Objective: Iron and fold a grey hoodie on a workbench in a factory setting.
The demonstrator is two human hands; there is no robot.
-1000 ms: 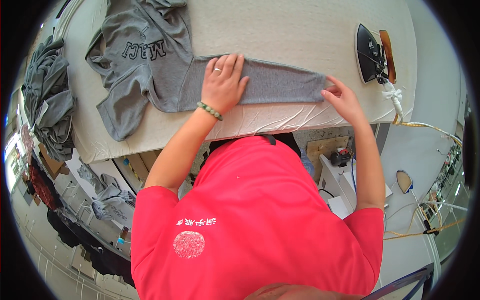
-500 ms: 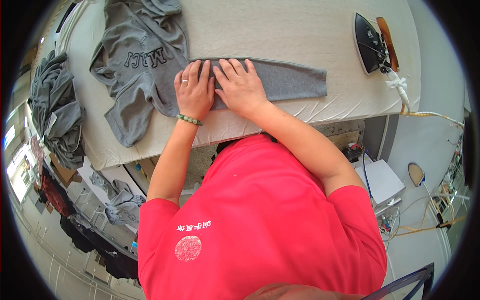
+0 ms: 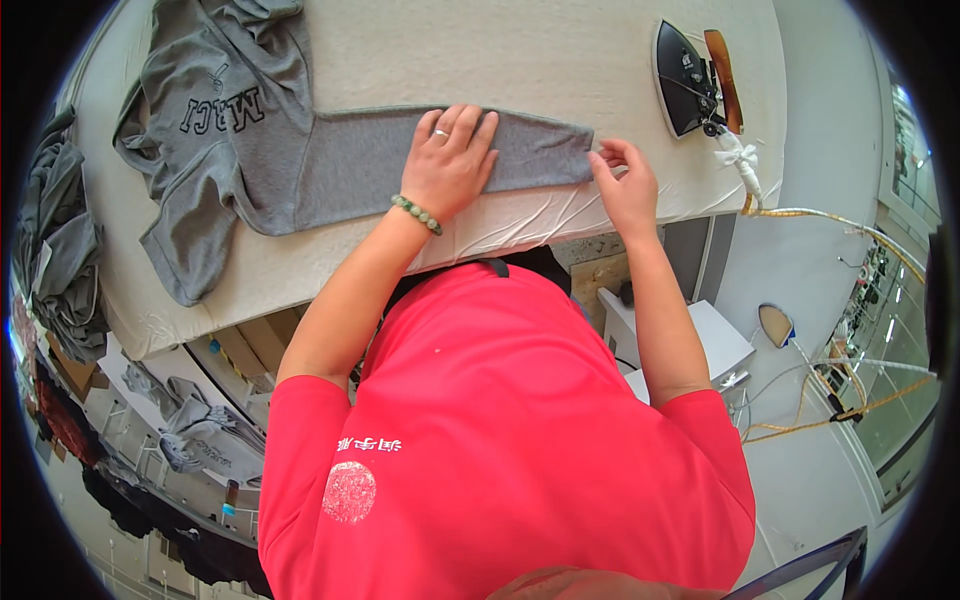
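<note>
A grey sweatshirt (image 3: 225, 145) with dark outlined lettering on its chest lies on a white cloth-covered ironing table (image 3: 480, 50). One of its sleeves (image 3: 350, 160) stretches out flat to the right. My left hand (image 3: 448, 165) rests on the middle of this sleeve, palm down, fingers extended and a little apart. At the sleeve's cuff end, my right hand (image 3: 627, 185) has bent fingers, with thumb and forefinger slightly apart. Its thumb tip is right beside the cuff edge; whether it touches the cloth I cannot tell.
An iron (image 3: 685, 80) with a brown handle stands at the far right of the table, its cable (image 3: 840, 222) trailing off right. More grey garments (image 3: 60, 240) hang bunched over the left edge. A white box-like unit (image 3: 705, 345) is below the table on the right.
My right hand has left the middle of the sleeve and moved right to the cuff. My left hand has slid right along the sleeve. The whole view has shifted too.
</note>
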